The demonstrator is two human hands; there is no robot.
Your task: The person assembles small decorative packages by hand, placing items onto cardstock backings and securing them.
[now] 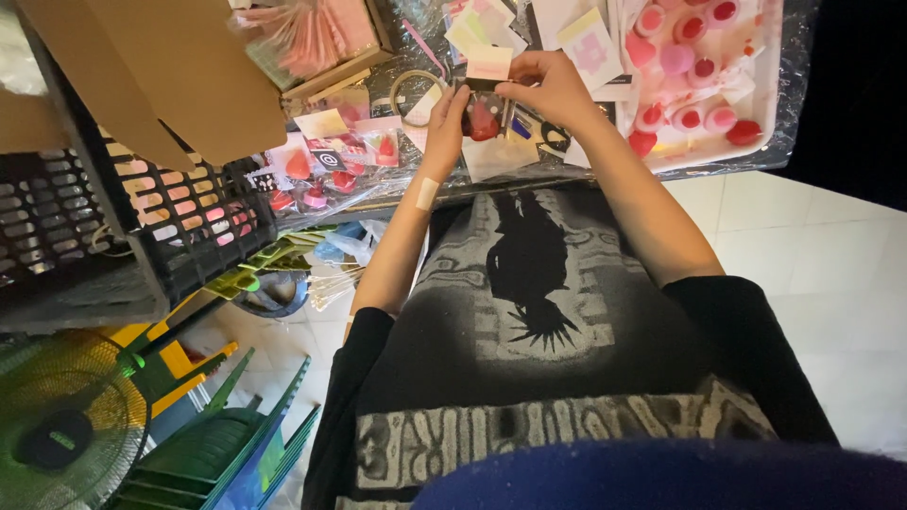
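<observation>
both arms reach forward, left hand (444,127) and right hand (553,90) pinching together.

Between my left hand (446,123) and my right hand (553,87) I hold a small clear plastic packet with a red drop-shaped sponge inside (484,118), topped by a pink and cream paper header card (489,63). To my left, on the table, lies a heap of similar clear packets with red and pink sponges (321,175), one carrying a small black square label (328,160). A pale yellow paper card (322,123) rests just above that heap. Farther up, loose pastel header cards (477,24) lie scattered, with a white card printed with a pink flower shape (590,47) beside them. A brown cardboard box holding pink packets (316,42) stands at the upper left.
</observation>
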